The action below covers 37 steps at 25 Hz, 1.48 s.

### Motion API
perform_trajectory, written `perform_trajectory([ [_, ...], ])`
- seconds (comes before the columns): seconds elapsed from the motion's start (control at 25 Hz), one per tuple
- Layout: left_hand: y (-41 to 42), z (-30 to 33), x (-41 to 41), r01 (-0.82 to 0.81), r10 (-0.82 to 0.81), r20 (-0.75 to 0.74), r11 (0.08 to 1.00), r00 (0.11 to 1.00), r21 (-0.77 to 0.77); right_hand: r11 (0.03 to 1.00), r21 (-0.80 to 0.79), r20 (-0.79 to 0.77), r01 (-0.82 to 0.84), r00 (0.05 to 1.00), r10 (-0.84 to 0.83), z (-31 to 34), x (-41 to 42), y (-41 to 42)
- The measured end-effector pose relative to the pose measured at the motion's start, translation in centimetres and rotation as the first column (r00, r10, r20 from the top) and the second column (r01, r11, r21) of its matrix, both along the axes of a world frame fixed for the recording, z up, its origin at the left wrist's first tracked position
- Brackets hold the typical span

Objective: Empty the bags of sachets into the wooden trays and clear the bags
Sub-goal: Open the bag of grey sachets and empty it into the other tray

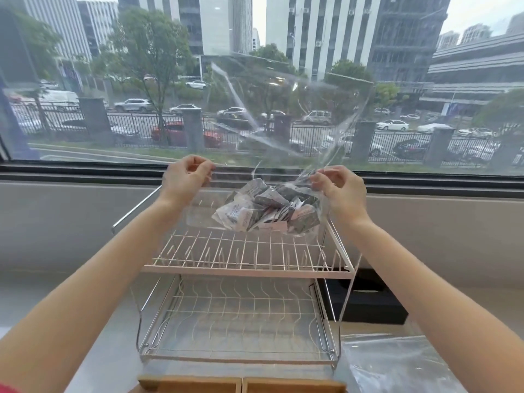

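A clear plastic bag [286, 103] is held up in front of the window, its loose upper part standing tall. Several grey and white sachets [269, 211] sit bunched in its lower part, just above the top shelf of a wire rack. My left hand [185, 175] pinches the bag's left edge. My right hand [337, 185] pinches its right edge. The top edges of two wooden trays [241, 382] show at the bottom of the view, side by side below the rack.
A two-tier white and metal wire dish rack [249, 268] stands on the grey counter under the bag. A flat clear plastic bag [397, 364] lies at the lower right. A black box [368, 304] sits behind the rack on the right. The window sill runs across the back.
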<state>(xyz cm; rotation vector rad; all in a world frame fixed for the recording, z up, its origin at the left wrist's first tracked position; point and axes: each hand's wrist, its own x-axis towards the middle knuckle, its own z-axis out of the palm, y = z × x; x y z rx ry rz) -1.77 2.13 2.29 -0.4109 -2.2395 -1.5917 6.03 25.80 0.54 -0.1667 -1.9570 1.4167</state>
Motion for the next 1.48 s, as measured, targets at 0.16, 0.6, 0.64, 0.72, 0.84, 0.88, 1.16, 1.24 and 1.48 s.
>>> perform_trajectory([
  [0.16, -3.2, 2.1, 6.0, 0.063, -0.060, -0.057, 0.997, 0.997, 0.051, 0.994, 0.030, -0.059, -0.108, 0.992, 0.110, 2.2, 5.5, -1.8],
  [0.6, -13.4, -10.5, 20.0, 0.081, -0.126, 0.198, 0.972, 0.972, 0.219, 0.968, -0.116, 0.156, -0.221, 0.959, 0.237, -10.0, 19.2, -11.6],
  [0.64, -14.0, -12.3, 20.9, 0.078, -0.132, 0.231, 0.970, 0.964, 0.229, 0.969, -0.121, 0.195, -0.218, 0.951, 0.238, -11.5, 19.9, -12.2],
  [0.72, -14.9, -15.7, 22.3, 0.076, -0.151, 0.302, 0.966, 0.941, 0.248, 0.964, -0.151, 0.267, -0.220, 0.930, 0.254, -14.2, 21.1, -13.0],
  [0.84, -15.2, -19.6, 23.6, 0.057, -0.164, 0.390, 0.961, 0.906, 0.272, 0.970, -0.134, 0.361, -0.205, 0.901, 0.240, -17.4, 22.6, -13.7],
  [0.88, -15.3, -20.7, 23.8, 0.055, -0.169, 0.405, 0.959, 0.899, 0.276, 0.972, -0.131, 0.384, -0.193, 0.895, 0.229, -18.3, 23.0, -13.9],
  [1.16, -15.7, -24.1, 24.0, 0.027, -0.176, 0.487, 0.955, 0.856, 0.296, 0.961, -0.061, 0.495, -0.270, 0.828, 0.264, -19.3, 22.7, -13.7],
  [1.24, -15.4, -23.6, 23.9, 0.067, -0.189, 0.462, 0.961, 0.866, 0.267, 0.945, -0.080, 0.522, -0.316, 0.795, 0.310, -19.0, 22.5, -13.6],
  [1.48, -14.3, -22.0, 22.6, 0.047, -0.146, 0.416, 0.969, 0.898, 0.241, 0.921, -0.140, 0.536, -0.364, 0.754, 0.380, -19.0, 21.9, -13.1],
])
